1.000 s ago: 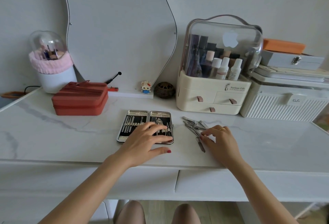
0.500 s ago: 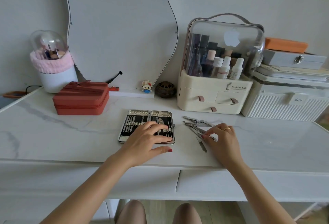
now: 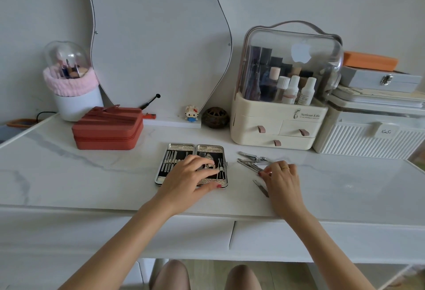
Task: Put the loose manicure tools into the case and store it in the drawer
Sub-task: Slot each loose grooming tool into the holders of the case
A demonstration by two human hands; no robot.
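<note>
One manicure case (image 3: 177, 151) lies open flat mid-table, two halves side by side, its tools running front-to-back; about four loose tools (image 3: 249, 162) sit in a pile just right of it, long axes slanting from back-left to front-right. Your left hand (image 3: 188, 174) rests on the case's right half, fingers spread and relaxed, thumb at the near edge. Your right hand (image 3: 281, 180) is at the pile's right side, fingertips pinching one tool.
</note>
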